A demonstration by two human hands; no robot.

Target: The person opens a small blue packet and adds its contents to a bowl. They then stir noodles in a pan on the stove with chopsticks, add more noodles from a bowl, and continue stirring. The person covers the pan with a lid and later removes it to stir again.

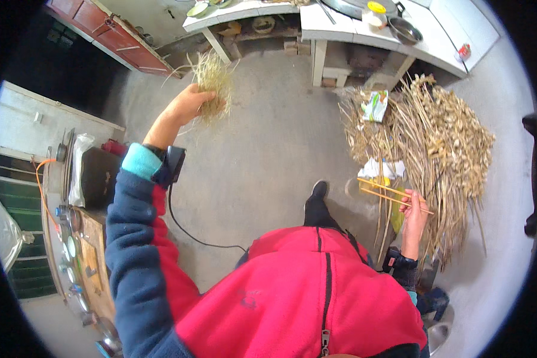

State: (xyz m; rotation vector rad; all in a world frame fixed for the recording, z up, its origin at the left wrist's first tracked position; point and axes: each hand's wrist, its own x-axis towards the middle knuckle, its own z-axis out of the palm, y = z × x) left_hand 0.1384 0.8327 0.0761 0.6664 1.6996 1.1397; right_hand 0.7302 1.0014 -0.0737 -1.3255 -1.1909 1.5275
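My left hand (190, 105), stretched out at upper left, is closed around a loose bunch of pale, dry, stringy plant fibres (212, 74). Loose strands stick out from it over the floor. At the right, my right hand (414, 219) grips a pair of wooden chopsticks (389, 192), their tips slightly apart and pointing left. Behind the chopsticks stands a heap of dry stalks (411, 134), with clustered dried heads (461, 134) on its right side. Among the stalks lie a green and white packet (376, 106) and a crumpled white wrapper (382, 170).
Across the top runs a white tiled counter (340, 33) with a dark pan (405, 30), a yellow-lidded jar (376, 14) and a large lid (353, 4). A red door (125, 40) stands at upper left. A wooden table (91, 259) with dishes lines the left side. Grey concrete floor (259, 147) lies between.
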